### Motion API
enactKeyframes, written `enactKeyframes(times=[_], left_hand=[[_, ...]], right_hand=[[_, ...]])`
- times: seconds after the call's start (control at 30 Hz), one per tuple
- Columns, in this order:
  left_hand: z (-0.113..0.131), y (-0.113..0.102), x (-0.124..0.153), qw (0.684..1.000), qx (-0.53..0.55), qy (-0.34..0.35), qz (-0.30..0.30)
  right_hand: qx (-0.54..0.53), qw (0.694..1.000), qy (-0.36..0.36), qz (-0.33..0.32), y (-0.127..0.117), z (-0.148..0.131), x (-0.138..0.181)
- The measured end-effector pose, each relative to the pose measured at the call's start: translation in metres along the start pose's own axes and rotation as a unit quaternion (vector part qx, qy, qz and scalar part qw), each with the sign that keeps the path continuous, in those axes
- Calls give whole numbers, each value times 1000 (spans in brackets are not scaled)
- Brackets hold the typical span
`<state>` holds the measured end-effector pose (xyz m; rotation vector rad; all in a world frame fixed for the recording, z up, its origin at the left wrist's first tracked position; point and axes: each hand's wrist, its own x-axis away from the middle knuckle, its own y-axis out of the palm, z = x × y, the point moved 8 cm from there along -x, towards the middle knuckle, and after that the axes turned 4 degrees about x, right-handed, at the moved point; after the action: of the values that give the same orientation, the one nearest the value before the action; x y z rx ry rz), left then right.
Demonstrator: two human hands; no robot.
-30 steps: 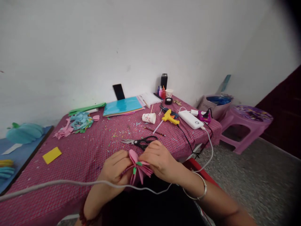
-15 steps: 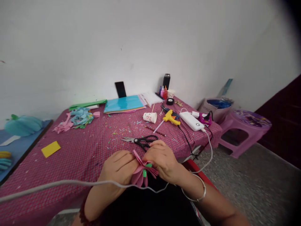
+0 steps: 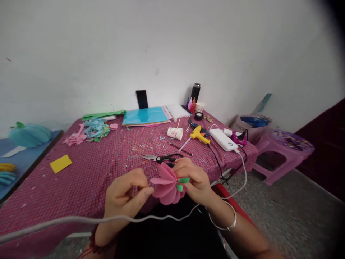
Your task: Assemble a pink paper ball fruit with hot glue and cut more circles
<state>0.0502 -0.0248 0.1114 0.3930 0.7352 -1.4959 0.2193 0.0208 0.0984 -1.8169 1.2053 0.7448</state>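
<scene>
A pink paper pumpkin (image 3: 168, 187), made of fanned, layered petals with small green tabs (image 3: 183, 180) on its right side, is held up near the table's front edge. My right hand (image 3: 192, 180) pinches it on the right, close to the tabs. At its left edge is my left hand (image 3: 128, 194), fingers curled in and thumb tip close to the index finger. Whether a petal edge sits between those fingertips, I cannot make out. Just beyond the pumpkin lie black-handled scissors (image 3: 161, 158), spread apart and partly hidden by it.
A yellow glue gun (image 3: 199, 135), a paper cup (image 3: 175, 133) on its side and a white power bank (image 3: 223, 139) stand right of centre. Paper scraps (image 3: 97, 128) and a yellow sheet (image 3: 60, 163) lie left. A white cable (image 3: 81, 219) crosses before my hands.
The pumpkin has turned and fanned wider, showing more of its petals. My left hand has drawn back leftward to its edge. My right hand keeps its hold.
</scene>
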Motion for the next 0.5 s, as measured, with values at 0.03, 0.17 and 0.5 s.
enactKeyframes(times=[0.03,0.17,0.5], left_hand=[[-3,-4,0,999,-23,-11,36],[-19,-13,-1,989,-67,-76,108],[-46,-3,-5,987,-37,-154,-3]], right_hand=[[0,1000,-1,5,-1,0,0],[10,1000,-9,2,-2,-2,0],[54,997,-38,-42,0,-13,-1]])
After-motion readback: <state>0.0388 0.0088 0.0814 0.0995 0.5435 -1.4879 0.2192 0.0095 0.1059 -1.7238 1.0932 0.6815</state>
